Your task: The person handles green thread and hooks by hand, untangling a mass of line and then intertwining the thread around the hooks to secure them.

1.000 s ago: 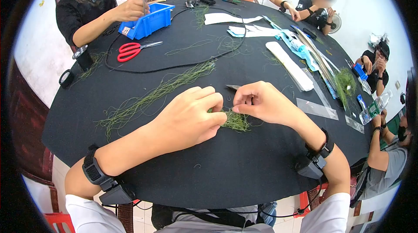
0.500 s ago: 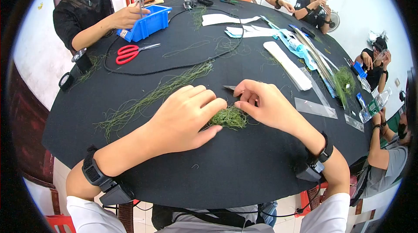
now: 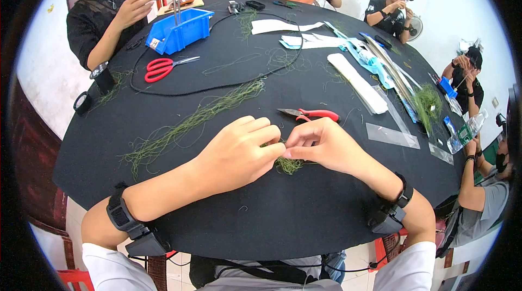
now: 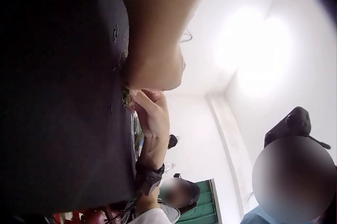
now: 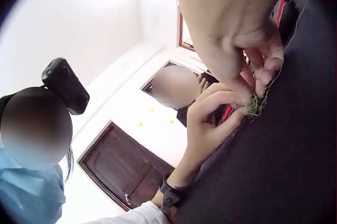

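Observation:
A small clump of green thread [image 3: 290, 165] lies on the black table between the two hands, partly hidden under the fingers. My left hand [image 3: 239, 149] curls its fingers and thumb round the clump's left part. The fingertips of my right hand [image 3: 331, 148] meet the left thumb and index finger at the clump, thumb and index pinched together. In the right wrist view, green strands [image 5: 256, 106] show between the fingertips of both hands. Red-handled pliers [image 3: 319, 114] lie just beyond the right hand. A long bundle of green thread [image 3: 201, 114] stretches beyond the left hand.
Red scissors [image 3: 160, 70], a blue bin [image 3: 187, 31] and a looped black cord lie farther back. Black tape [image 3: 82, 103] is at the left. White strips [image 3: 356, 82], clear plastic pieces [image 3: 392, 135] and more green thread [image 3: 429, 103] are on the right. Other people sit round the table.
My right hand has moved slightly down and left to meet the left fingers, uncovering the pliers. The left fingers have closed over more of the clump. The person at the far left has let go of the rods.

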Demonstrator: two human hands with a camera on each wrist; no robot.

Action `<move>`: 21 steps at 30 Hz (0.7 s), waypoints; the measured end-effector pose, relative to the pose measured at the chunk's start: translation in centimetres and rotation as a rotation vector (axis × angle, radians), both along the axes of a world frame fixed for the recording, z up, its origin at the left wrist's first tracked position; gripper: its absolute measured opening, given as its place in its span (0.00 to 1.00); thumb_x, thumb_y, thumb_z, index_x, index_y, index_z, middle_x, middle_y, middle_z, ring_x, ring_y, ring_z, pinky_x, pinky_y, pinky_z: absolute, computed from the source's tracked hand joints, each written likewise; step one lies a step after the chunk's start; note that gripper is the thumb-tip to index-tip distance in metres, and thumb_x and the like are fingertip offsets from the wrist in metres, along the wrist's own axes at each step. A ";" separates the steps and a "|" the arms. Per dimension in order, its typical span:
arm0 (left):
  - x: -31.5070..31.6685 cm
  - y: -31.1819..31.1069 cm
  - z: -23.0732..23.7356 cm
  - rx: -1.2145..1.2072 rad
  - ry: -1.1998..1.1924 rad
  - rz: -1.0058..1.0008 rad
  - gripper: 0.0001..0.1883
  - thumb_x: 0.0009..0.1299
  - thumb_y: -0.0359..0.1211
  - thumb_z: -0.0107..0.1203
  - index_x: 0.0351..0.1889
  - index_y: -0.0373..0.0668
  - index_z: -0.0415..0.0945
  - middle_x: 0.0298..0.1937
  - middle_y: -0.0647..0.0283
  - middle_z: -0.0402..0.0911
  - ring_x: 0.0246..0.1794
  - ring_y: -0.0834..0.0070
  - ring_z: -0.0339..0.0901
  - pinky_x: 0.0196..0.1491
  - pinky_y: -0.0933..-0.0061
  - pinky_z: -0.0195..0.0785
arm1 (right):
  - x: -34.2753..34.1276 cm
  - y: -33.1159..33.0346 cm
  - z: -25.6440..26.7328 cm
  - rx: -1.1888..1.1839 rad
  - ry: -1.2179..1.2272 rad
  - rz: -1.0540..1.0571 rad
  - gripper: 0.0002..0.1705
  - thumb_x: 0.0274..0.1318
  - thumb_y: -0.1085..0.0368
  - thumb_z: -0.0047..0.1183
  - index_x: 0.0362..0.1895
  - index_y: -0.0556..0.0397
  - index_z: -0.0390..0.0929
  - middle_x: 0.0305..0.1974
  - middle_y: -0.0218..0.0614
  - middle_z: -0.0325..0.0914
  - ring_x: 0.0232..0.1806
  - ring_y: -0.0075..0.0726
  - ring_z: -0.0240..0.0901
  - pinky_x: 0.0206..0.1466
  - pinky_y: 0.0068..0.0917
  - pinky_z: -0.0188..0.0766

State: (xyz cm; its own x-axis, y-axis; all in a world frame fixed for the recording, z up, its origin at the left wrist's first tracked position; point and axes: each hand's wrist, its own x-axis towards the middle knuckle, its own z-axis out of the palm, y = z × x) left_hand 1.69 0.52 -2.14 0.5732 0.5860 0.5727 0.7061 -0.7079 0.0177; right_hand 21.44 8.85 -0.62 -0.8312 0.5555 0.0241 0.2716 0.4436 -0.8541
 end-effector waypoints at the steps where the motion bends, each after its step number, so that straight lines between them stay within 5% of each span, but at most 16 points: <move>1: 0.0 -0.1 0.2 -0.008 -0.010 -0.008 0.09 0.52 0.29 0.63 0.30 0.44 0.74 0.34 0.65 0.72 0.35 0.68 0.71 0.37 0.68 0.64 | 0.2 0.2 -0.2 -0.061 0.027 -0.007 0.06 0.51 0.69 0.60 0.29 0.61 0.80 0.23 0.30 0.78 0.24 0.20 0.74 0.29 0.20 0.70; 6: -0.1 -0.3 0.8 -0.051 0.007 -0.060 0.09 0.51 0.28 0.62 0.29 0.44 0.74 0.35 0.66 0.72 0.35 0.68 0.71 0.38 0.67 0.65 | 0.5 0.1 1.1 -0.076 -0.078 -0.177 0.05 0.51 0.70 0.58 0.28 0.59 0.81 0.23 0.29 0.78 0.24 0.20 0.73 0.29 0.20 0.70; 9: -0.1 -0.2 0.9 -0.064 0.036 -0.086 0.09 0.51 0.29 0.63 0.29 0.44 0.74 0.35 0.67 0.72 0.36 0.69 0.71 0.38 0.67 0.65 | 0.9 0.6 0.1 0.224 -0.032 -0.221 0.03 0.52 0.70 0.59 0.30 0.58 0.82 0.23 0.28 0.78 0.22 0.17 0.72 0.23 0.17 0.66; 15: -0.6 -0.3 1.8 -0.055 0.091 -0.079 0.08 0.52 0.28 0.62 0.29 0.45 0.74 0.35 0.68 0.73 0.35 0.69 0.71 0.39 0.68 0.66 | 0.5 -0.3 0.2 0.503 0.025 -0.292 0.02 0.44 0.72 0.57 0.24 0.58 0.80 0.22 0.39 0.77 0.23 0.38 0.76 0.30 0.30 0.72; 21: -0.8 -0.6 2.1 -0.040 0.087 -0.022 0.08 0.53 0.29 0.61 0.29 0.44 0.74 0.35 0.67 0.73 0.36 0.69 0.71 0.39 0.68 0.65 | 0.2 -0.3 -0.5 0.657 0.094 -0.271 0.02 0.46 0.72 0.55 0.25 0.57 0.77 0.23 0.40 0.76 0.23 0.45 0.75 0.29 0.35 0.71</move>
